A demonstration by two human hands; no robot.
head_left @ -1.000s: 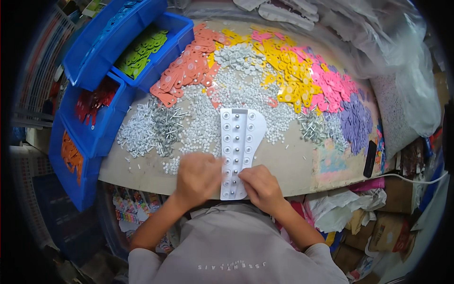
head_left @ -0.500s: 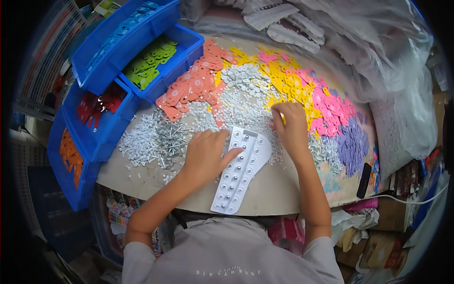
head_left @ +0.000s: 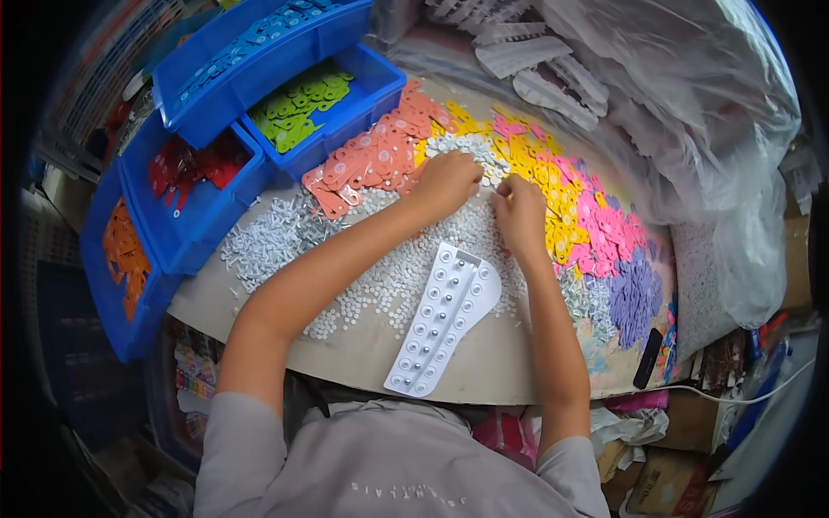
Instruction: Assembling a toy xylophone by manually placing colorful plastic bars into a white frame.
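My left hand [head_left: 447, 183] reaches over the pile of small white round pieces [head_left: 453, 152], its fingers curled together at the tips. Close by on the right, my right hand [head_left: 522, 212] has its thumb and fingers pinched. Whatever either hand holds is too small or hidden to make out. Below them, apart from both hands, a white plastic holder [head_left: 445, 321] lies slantwise near the table's front edge. Rows of round white pieces run along both its sides, with a line of shiny metal heads in its middle groove.
Coral tabs [head_left: 371, 160], yellow tabs [head_left: 561, 203], pink tabs [head_left: 609, 226] and purple tabs [head_left: 635, 298] lie in heaps. White pins [head_left: 268, 242] are piled at left. Blue bins [head_left: 285, 160] stand far left. Plastic sheeting [head_left: 673, 78] covers the back right; a black object [head_left: 648, 358] lies at the right edge.
My left hand has left the white holder and moved up and right to the white pieces. My right hand stays near the pile, fingers still pinched. The view has shifted slightly.
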